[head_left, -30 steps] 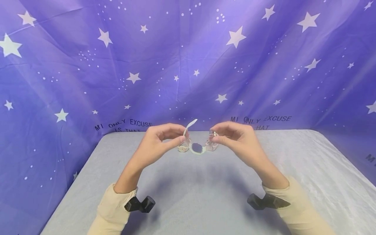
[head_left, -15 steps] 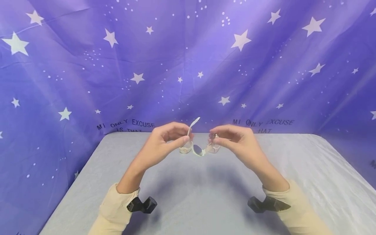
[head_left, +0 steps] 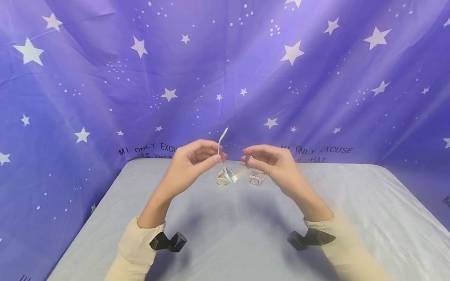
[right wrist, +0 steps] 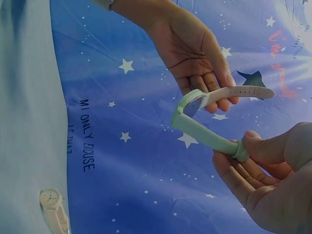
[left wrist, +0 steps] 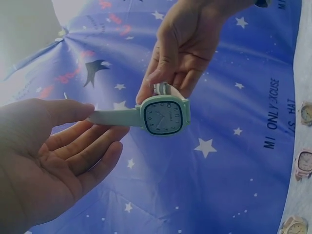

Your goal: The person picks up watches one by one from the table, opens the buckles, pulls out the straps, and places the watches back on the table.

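A pale green wristwatch with a rounded square dial hangs in the air between both hands, over the table. My left hand pinches its strap between thumb and fingers, the holed free end sticking up past the thumb. At the buckle end of the other strap, my right hand grips with thumb and fingertips. The dial faces the left wrist camera and appears nearly edge-on in the head view. Below and behind it, a beige watch and a pink watch sit on the table.
The grey cloth-covered table reaches back to a purple star-printed curtain. The left wrist view has another watch at its right edge, beyond the pink one. Black cameras are strapped to both cream sleeves.
The green watch has turned from showing its dial to nearly edge-on in the head view. My right hand has shifted left, uncovering more of the pink watch; the left hand has risen slightly.
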Available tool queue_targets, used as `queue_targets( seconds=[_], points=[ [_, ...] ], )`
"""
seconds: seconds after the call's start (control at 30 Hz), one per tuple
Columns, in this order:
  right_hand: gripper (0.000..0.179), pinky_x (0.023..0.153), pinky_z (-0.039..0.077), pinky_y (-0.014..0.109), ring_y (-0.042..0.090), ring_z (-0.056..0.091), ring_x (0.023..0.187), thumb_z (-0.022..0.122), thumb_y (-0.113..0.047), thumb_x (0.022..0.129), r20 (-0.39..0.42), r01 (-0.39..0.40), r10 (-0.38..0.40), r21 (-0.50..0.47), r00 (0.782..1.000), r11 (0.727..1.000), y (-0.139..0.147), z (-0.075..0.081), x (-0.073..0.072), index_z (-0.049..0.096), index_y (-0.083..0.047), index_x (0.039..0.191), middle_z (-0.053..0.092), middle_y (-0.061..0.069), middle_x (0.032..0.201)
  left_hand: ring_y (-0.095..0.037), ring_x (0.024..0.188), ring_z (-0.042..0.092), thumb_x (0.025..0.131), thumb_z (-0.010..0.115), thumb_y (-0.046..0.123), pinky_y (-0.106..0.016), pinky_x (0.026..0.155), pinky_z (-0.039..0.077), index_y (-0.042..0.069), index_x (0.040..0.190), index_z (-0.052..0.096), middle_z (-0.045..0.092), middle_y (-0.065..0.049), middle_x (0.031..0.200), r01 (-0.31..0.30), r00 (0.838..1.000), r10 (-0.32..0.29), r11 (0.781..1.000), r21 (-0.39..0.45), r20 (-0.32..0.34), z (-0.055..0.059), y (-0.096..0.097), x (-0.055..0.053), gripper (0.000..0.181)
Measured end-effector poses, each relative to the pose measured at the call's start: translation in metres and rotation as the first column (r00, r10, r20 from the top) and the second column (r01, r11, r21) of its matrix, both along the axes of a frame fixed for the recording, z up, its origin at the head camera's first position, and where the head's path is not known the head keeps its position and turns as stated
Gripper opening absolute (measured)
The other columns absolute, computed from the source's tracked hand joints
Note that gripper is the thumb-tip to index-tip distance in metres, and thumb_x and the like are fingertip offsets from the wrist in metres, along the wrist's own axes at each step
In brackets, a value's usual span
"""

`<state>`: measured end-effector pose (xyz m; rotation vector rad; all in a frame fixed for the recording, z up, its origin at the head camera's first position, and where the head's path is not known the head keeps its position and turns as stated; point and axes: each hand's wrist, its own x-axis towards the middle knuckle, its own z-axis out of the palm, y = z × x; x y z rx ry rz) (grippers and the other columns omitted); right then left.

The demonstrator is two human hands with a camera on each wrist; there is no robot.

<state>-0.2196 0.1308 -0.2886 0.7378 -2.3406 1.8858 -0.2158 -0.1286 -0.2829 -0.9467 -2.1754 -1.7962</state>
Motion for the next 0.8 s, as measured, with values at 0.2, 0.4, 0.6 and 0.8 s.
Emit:
queue_targets(
  seconds=[0.2, 0.4, 0.6, 0.8],
  points=[
    [0.033, 0.097, 0.058, 0.03, 0.014, 0.074, 0.105, 0.07, -0.008, 0.095, 0.033, 0.028, -0.029, 0.02, 0.999, 0.999, -0.007, 0.0, -0.004, 0.066, -0.001, 0.128, 0.074, 0.016, 0.119, -0.02, 0.095, 0.075, 0.094, 0.068, 0.0, -0.036, 0.094, 0.06, -0.001, 0.116, 0.066, 0.075, -0.018, 0.107, -0.023, 0.999, 0.026, 0.997, 0.078, -0.036, 0.004, -0.006, -0.001, 0.022],
    [0.031, 0.102, 0.056, 0.034, 0.019, 0.071, 0.115, 0.071, -0.011, 0.095, 0.078, 0.08, -0.082, 0.038, 0.994, 0.996, -0.012, 0.001, -0.007, 0.07, -0.002, 0.125, 0.074, 0.012, 0.124, -0.02, 0.094, 0.075, 0.094, 0.066, -0.003, -0.036, 0.096, 0.06, -0.005, 0.116, 0.064, 0.076, -0.014, 0.104, -0.056, 0.996, 0.067, 0.982, 0.182, -0.06, 0.009, -0.012, 0.0, 0.022],
    [0.031, 0.107, 0.053, 0.039, 0.018, 0.071, 0.115, 0.07, -0.02, 0.097, 0.096, 0.098, -0.097, -0.006, 0.991, 0.995, -0.016, 0.002, -0.011, 0.07, -0.006, 0.125, 0.073, 0.009, 0.126, -0.02, 0.094, 0.075, 0.095, 0.067, -0.001, -0.035, 0.099, 0.058, -0.004, 0.117, 0.064, 0.077, -0.006, 0.103, -0.083, 0.995, 0.092, 0.976, 0.2, -0.032, 0.011, -0.017, 0.0, 0.023],
    [0.028, 0.102, 0.056, 0.031, 0.017, 0.074, 0.107, 0.065, -0.015, 0.1, 0.089, 0.052, -0.032, -0.224, 0.995, 0.973, -0.023, 0.002, -0.016, 0.065, -0.002, 0.125, 0.076, 0.004, 0.117, -0.02, 0.095, 0.076, 0.096, 0.067, 0.002, -0.034, 0.1, 0.057, -0.002, 0.117, 0.064, 0.077, -0.008, 0.105, -0.107, 0.994, 0.107, 0.979, 0.173, 0.01, 0.009, -0.021, -0.004, 0.022]
  ],
)
